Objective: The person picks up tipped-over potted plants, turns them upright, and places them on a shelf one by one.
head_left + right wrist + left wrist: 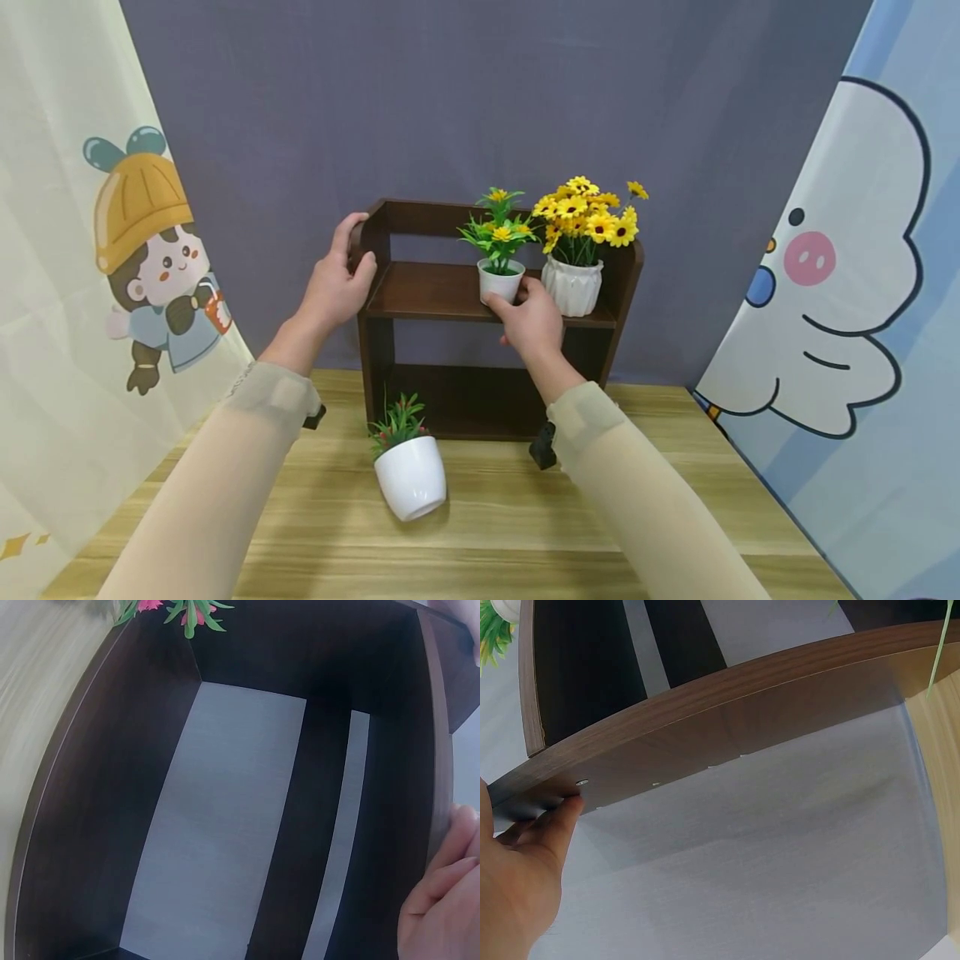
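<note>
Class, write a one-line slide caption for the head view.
Right hand grips a small potted plant at a brown shelf; left hand touches the shelf's side.

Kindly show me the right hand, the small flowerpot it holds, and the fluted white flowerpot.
Right hand [536, 323], head view: back of hand.
Small flowerpot [498, 286], head view: front wall.
Fluted white flowerpot [572, 287], head view: front wall.

You have a tan, streaky-grained worktop [517, 525] and a dark brown shelf [427, 292]. Near its right edge, yellow, dark-centred flowers [588, 220] fill a white pot [572, 287]; the small plant [498, 260] is green and yellow, the front plant [401, 429] green dotted red, both white-potted.
</note>
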Action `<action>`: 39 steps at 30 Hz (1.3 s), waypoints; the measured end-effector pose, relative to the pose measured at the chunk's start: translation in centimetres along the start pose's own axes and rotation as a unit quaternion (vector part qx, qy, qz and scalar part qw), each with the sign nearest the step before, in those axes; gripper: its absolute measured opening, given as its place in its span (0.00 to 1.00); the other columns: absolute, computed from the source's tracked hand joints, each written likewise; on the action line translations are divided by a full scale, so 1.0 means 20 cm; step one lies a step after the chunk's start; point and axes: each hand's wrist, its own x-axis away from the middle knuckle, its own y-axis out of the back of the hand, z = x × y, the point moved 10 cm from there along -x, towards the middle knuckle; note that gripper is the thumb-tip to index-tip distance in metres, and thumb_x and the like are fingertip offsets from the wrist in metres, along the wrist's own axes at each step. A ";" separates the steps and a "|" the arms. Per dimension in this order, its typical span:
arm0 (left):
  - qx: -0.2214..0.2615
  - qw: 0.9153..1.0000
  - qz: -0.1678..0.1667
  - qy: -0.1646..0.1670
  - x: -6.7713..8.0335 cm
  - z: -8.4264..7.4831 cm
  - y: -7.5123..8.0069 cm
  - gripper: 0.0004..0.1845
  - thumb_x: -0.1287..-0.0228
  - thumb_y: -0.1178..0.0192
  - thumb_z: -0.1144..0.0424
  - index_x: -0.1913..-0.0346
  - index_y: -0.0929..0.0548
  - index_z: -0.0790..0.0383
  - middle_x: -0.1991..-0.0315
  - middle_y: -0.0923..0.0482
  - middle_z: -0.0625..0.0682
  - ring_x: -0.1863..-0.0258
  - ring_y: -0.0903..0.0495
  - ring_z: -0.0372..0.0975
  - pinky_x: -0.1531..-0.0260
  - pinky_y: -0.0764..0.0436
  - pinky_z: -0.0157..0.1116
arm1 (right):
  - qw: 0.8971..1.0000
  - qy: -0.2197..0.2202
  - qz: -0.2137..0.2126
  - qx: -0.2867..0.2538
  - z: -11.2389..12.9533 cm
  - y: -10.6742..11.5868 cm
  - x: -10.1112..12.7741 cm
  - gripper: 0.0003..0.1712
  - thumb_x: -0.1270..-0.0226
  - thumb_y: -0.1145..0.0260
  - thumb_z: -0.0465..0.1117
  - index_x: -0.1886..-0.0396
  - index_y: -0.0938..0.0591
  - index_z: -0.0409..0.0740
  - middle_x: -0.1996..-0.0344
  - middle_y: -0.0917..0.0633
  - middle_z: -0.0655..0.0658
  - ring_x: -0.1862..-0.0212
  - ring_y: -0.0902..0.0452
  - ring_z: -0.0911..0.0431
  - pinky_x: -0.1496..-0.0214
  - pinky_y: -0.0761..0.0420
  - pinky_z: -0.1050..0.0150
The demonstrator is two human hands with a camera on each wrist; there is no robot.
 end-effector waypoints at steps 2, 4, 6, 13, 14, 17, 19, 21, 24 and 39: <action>0.000 1.000 0.001 -0.001 0.00 0.00 0.00 0.32 0.14 0.53 0.50 0.14 0.45 0.35 0.72 0.29 0.55 0.80 0.31 0.41 0.76 0.28 0.43 | 1.000 0.000 0.001 -0.002 0.00 0.00 0.00 0.43 0.27 0.24 0.60 0.21 0.27 0.47 0.31 0.14 0.44 0.81 0.17 0.58 0.61 0.14 0.57; 0.000 1.000 -0.001 -0.002 0.01 -0.02 0.00 0.32 0.14 0.53 0.50 0.14 0.45 0.35 0.71 0.29 0.55 0.79 0.30 0.42 0.75 0.27 0.44 | 1.000 0.000 0.001 -0.005 0.00 0.00 0.00 0.43 0.27 0.24 0.60 0.21 0.27 0.47 0.30 0.14 0.43 0.81 0.17 0.58 0.64 0.15 0.59; 0.000 1.000 -0.001 -0.001 0.01 -0.02 0.01 0.32 0.14 0.53 0.50 0.14 0.45 0.35 0.70 0.28 0.56 0.78 0.29 0.43 0.74 0.27 0.45 | 1.000 0.000 -0.001 -0.008 -0.01 0.00 0.01 0.44 0.28 0.23 0.59 0.20 0.27 0.47 0.30 0.15 0.43 0.81 0.18 0.58 0.67 0.15 0.60; 0.002 1.000 -0.002 0.010 0.01 0.01 0.01 0.32 0.15 0.53 0.51 0.14 0.45 0.33 0.65 0.24 0.60 0.75 0.27 0.48 0.72 0.26 0.45 | 0.999 0.001 0.012 -0.033 -0.02 0.00 0.02 0.48 0.29 0.22 0.58 0.17 0.31 0.47 0.25 0.19 0.42 0.78 0.16 0.56 0.69 0.15 0.62; 0.002 1.000 -0.001 0.010 0.01 0.01 0.00 0.32 0.15 0.53 0.51 0.14 0.45 0.33 0.64 0.23 0.60 0.74 0.27 0.48 0.72 0.26 0.45 | 0.999 0.000 0.015 -0.039 -0.03 0.00 0.02 0.49 0.29 0.22 0.58 0.16 0.31 0.47 0.24 0.20 0.42 0.77 0.16 0.55 0.69 0.14 0.62; 0.002 1.000 -0.001 0.009 0.01 0.01 0.00 0.32 0.15 0.53 0.51 0.14 0.45 0.33 0.67 0.25 0.59 0.75 0.28 0.48 0.72 0.26 0.45 | 0.998 0.001 0.024 -0.055 -0.04 0.01 0.04 0.50 0.29 0.22 0.57 0.15 0.32 0.49 0.22 0.22 0.43 0.69 0.13 0.50 0.68 0.13 0.60; 0.003 1.000 -0.001 0.008 0.01 0.01 0.00 0.32 0.15 0.52 0.51 0.14 0.45 0.33 0.68 0.26 0.58 0.76 0.28 0.47 0.73 0.27 0.45 | 0.998 0.006 0.028 -0.061 -0.04 0.02 0.05 0.50 0.29 0.22 0.57 0.15 0.33 0.49 0.21 0.22 0.44 0.63 0.13 0.46 0.67 0.12 0.59; 0.002 1.000 0.001 0.008 0.00 0.01 0.00 0.33 0.15 0.53 0.51 0.14 0.46 0.34 0.71 0.29 0.56 0.77 0.30 0.46 0.74 0.28 0.44 | 0.997 0.013 0.033 -0.062 -0.04 0.03 0.08 0.50 0.29 0.22 0.58 0.14 0.33 0.50 0.21 0.23 0.45 0.59 0.13 0.43 0.67 0.12 0.58; 0.002 1.000 0.004 0.008 0.00 0.01 0.00 0.32 0.15 0.53 0.50 0.14 0.46 0.33 0.72 0.32 0.53 0.79 0.33 0.44 0.76 0.29 0.44 | 0.997 0.021 0.039 -0.063 -0.04 0.04 0.12 0.50 0.29 0.22 0.59 0.15 0.32 0.52 0.21 0.23 0.48 0.60 0.13 0.42 0.67 0.12 0.56; 0.006 1.000 0.005 0.006 0.00 0.01 0.00 0.33 0.14 0.52 0.51 0.13 0.46 0.36 0.76 0.34 0.52 0.81 0.35 0.43 0.79 0.31 0.43 | 0.993 0.077 0.050 -0.070 -0.15 0.12 0.37 0.38 0.28 0.22 0.57 0.28 0.28 0.49 0.37 0.18 0.46 0.69 0.16 0.52 0.63 0.17 0.59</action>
